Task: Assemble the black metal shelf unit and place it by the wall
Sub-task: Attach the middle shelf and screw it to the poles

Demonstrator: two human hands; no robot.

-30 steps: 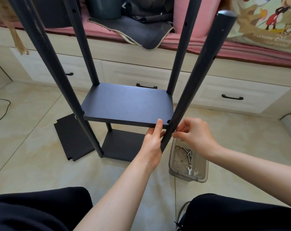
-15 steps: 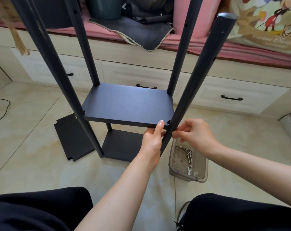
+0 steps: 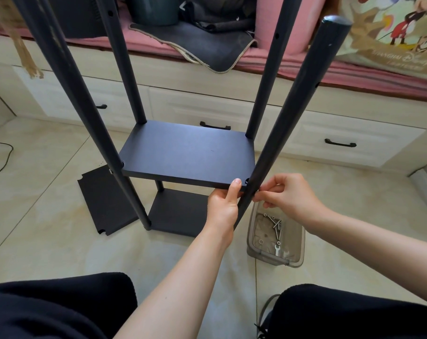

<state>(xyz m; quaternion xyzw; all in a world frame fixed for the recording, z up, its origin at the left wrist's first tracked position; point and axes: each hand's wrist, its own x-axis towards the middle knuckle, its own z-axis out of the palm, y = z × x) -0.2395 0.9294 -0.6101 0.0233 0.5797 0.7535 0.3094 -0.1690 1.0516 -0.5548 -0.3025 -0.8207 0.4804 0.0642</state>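
Observation:
The black shelf unit stands on the tiled floor with several upright poles. A bottom board [image 3: 180, 215] lies at floor level and a middle board [image 3: 188, 154] sits higher between the poles. My left hand [image 3: 223, 206] grips the middle board's front right corner, thumb on top. My right hand [image 3: 289, 196] pinches something small, hidden by my fingers, against the near right pole [image 3: 293, 104] at board height. A spare black board [image 3: 105, 199] lies flat on the floor to the left.
A clear plastic box [image 3: 298, 243] with screws and a small wrench sits on the floor under my right hand. Cream drawers [image 3: 339, 140] with black handles run behind the unit, under a pink-covered ledge. A cable [image 3: 2, 157] lies at far left. My knees fill the bottom edge.
Nearly nothing has moved. My left thumb has slid slightly up onto the board's corner, and my right fingers stay at the pole.

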